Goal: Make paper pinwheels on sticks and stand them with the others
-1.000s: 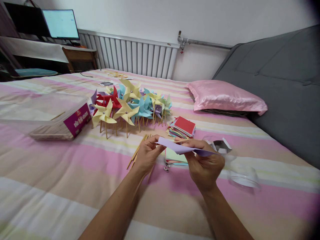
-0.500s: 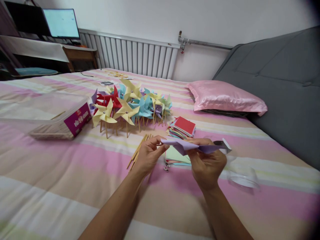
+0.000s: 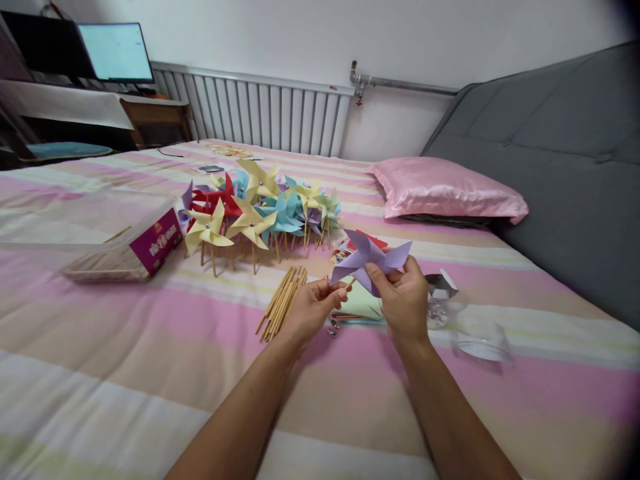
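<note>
A purple paper pinwheel (image 3: 364, 252) is pinched in my right hand (image 3: 407, 297), the thumb pressed near its middle and the fingers behind it. Its blades face up toward me. My left hand (image 3: 316, 303) is closed on a thin wooden stick (image 3: 351, 284) that runs up to the pinwheel's underside; how the two join is hidden. Beneath my hands lie green paper sheets (image 3: 361, 305) and a stack of small papers with a red one (image 3: 373, 239) on top, partly covered. Small metal pieces (image 3: 333, 329) rest just below the sheets. Several loose sticks (image 3: 283, 303) lie left of my left hand.
Several finished-looking pinwheels (image 3: 260, 213) stand grouped beyond my hands. A clear plastic box (image 3: 120, 257) of sticks is at left. To the right are a clear round container (image 3: 483, 343), a small jar (image 3: 438, 313) and a pink pillow (image 3: 450, 190) by the grey headboard (image 3: 545, 127).
The purple pinwheel has turned from edge-on to showing its blades and risen slightly. The stick in my left hand now shows, and my right hand has shifted a little left.
</note>
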`<act>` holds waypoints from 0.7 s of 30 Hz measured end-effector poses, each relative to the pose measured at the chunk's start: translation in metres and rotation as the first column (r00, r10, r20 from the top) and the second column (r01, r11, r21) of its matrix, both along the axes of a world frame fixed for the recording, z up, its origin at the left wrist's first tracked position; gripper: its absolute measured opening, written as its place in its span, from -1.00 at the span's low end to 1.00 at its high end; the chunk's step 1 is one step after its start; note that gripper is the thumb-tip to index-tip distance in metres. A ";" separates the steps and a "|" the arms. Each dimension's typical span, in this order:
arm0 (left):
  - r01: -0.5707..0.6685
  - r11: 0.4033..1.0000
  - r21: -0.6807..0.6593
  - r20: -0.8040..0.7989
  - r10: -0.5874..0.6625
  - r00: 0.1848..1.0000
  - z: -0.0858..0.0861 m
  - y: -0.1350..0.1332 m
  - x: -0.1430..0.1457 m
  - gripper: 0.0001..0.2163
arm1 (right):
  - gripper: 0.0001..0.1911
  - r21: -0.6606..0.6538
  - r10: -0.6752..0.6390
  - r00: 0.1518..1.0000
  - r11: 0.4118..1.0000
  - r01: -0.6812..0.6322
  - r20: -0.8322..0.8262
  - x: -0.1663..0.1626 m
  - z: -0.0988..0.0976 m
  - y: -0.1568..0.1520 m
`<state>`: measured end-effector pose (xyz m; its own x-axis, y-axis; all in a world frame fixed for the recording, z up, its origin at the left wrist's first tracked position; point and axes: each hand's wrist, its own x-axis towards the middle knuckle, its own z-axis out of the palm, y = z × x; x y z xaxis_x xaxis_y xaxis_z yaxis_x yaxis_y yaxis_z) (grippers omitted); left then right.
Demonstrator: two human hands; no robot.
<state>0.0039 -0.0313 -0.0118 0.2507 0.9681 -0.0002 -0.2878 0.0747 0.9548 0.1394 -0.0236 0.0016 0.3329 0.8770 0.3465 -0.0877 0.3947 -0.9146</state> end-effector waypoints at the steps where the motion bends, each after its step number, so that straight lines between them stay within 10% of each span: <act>1: 0.025 1.000 -0.012 -0.028 -0.026 0.999 0.000 -0.001 0.000 -0.77 | -0.58 -0.023 -0.003 1.000 1.000 0.003 0.004 0.001 -0.001 0.002; 6: 0.059 0.998 -0.003 -0.027 -0.059 0.998 -0.002 -0.003 0.001 -0.75 | -0.57 -0.086 -0.072 0.995 0.994 0.066 -0.076 0.008 -0.003 0.008; 13: -0.040 0.999 -0.006 0.182 0.041 0.983 -0.009 -0.008 0.014 -0.66 | -0.70 0.082 -0.473 0.881 0.879 0.470 0.027 -0.003 -0.024 -0.024; 21: -0.095 0.993 -0.074 0.287 0.113 0.951 -0.030 -0.035 0.006 -0.66 | -0.68 -0.193 -0.061 0.892 0.968 0.163 0.448 -0.052 -0.058 -0.104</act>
